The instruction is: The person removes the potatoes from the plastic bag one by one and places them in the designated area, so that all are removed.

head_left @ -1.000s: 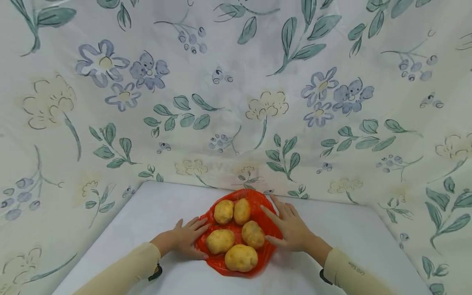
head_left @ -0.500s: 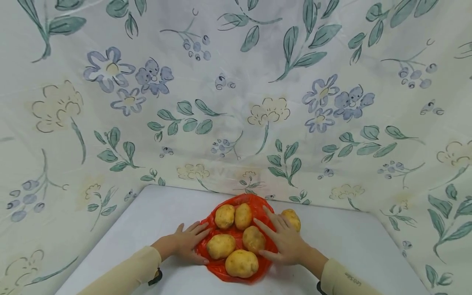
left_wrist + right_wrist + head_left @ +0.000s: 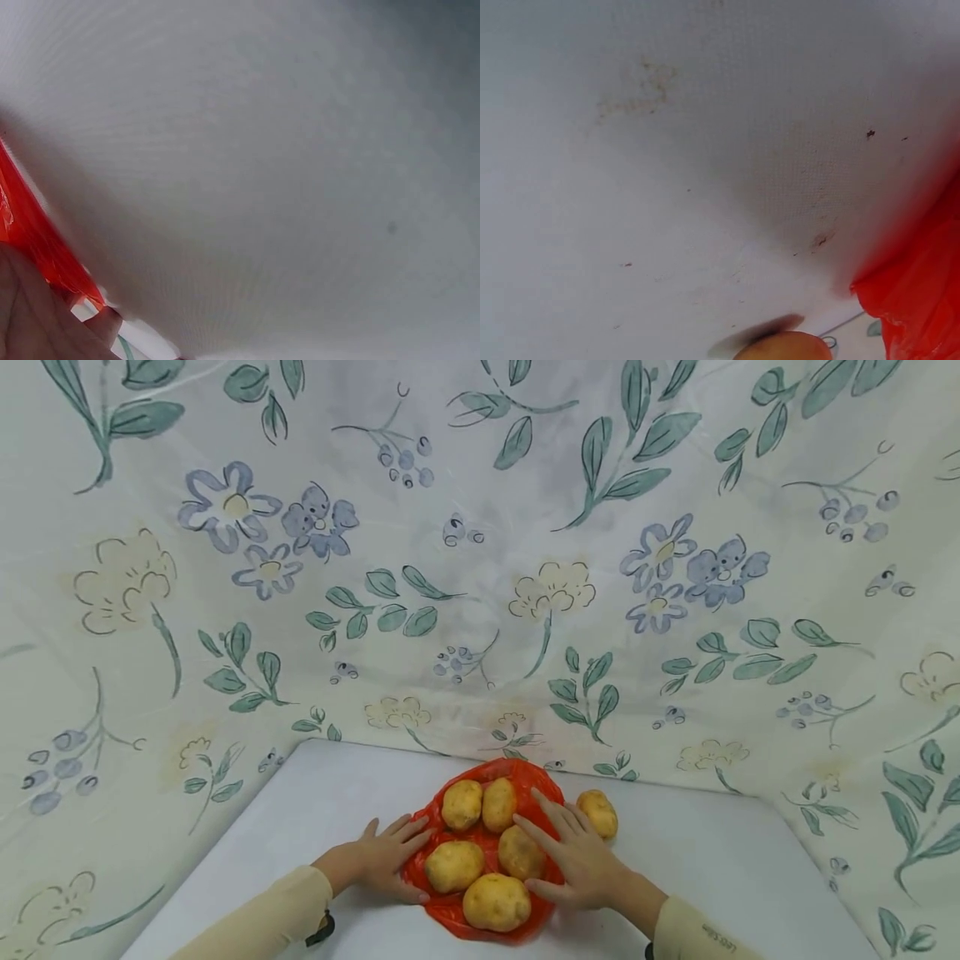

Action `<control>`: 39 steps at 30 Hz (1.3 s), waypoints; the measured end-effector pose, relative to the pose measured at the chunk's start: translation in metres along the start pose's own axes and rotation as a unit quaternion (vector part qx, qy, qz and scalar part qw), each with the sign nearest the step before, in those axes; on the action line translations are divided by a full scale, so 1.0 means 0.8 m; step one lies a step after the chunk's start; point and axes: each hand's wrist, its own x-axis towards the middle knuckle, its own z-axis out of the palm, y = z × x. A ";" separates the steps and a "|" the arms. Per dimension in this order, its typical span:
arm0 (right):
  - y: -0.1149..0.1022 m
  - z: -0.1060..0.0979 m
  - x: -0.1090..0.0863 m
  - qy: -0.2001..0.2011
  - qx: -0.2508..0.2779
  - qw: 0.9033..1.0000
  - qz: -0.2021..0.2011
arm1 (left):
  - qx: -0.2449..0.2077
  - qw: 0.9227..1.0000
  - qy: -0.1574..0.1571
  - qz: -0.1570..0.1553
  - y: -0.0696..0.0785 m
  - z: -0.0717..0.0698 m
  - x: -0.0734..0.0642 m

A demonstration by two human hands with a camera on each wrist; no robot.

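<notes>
A red plastic bag (image 3: 450, 918) lies spread on the white table (image 3: 330, 793), with several potatoes (image 3: 497, 902) on top of it. My left hand (image 3: 381, 862) rests on the bag's left edge, fingers spread and fairly straight. In the left wrist view part of that hand (image 3: 37, 322) touches the red plastic (image 3: 37, 232). My right hand (image 3: 588, 864) lies over the bag's right side with spread fingers, its fingertips near one potato (image 3: 520, 852). Beyond this hand a single potato (image 3: 597, 814) sits on the bare table, off the bag; the right wrist view catches its edge (image 3: 784, 347).
Behind the table hangs a floral cloth (image 3: 480, 610), which also covers both sides. The white tabletop extends left and right of the bag. Small dark specks (image 3: 821, 240) mark the surface in the right wrist view.
My right hand has shifted left over the bag. A potato now shows on the table to its right, where none was visible a second ago. The left hand stays at the bag's left edge.
</notes>
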 end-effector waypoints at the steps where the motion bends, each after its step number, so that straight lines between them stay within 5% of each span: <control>1: 0.000 -0.001 0.000 0.000 0.001 1.000 0.002 | 0.003 1.000 0.002 0.001 0.000 0.000 0.001; 13: -0.007 0.011 -0.010 0.005 0.009 1.000 -0.025 | -0.008 1.000 -0.011 0.004 0.001 0.013 -0.002; 39: -0.008 0.010 0.003 0.007 0.010 0.999 -0.035 | 0.013 1.000 -0.002 0.004 0.003 0.002 0.004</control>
